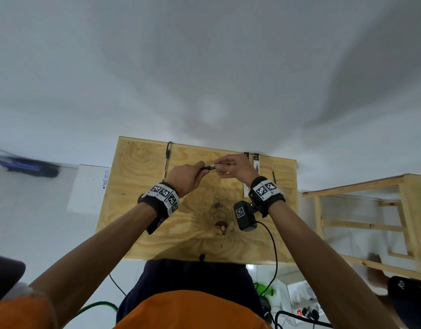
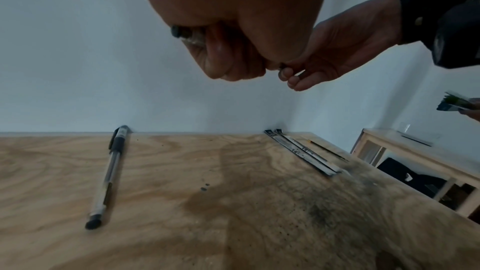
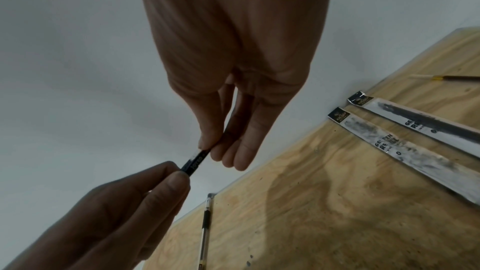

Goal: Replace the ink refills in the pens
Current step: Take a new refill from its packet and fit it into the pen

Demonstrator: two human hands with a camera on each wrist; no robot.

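Both hands hold one pen (image 1: 208, 167) level in the air above the plywood table (image 1: 138, 210). My left hand (image 1: 200, 169) is curled round the clear barrel, and the black end cap (image 2: 176, 31) sticks out of the fist. My right hand (image 3: 210, 149) pinches the pen's black grip section (image 3: 196, 161) at the tip end, right against the left hand's fingertips (image 3: 179, 176). A second capped pen (image 2: 109, 176) lies on the table at the far left. Two refill packets (image 3: 402, 147) lie at the far right, with a loose refill (image 3: 457, 78) beyond them.
The table stands against a white wall (image 1: 204, 79). A wooden rack (image 1: 370, 210) stands to its right with a black bag (image 2: 410, 176) under it. Dark ink smudges (image 2: 319, 208) mark the tabletop's middle. Cables (image 1: 273, 245) hang off the near edge.
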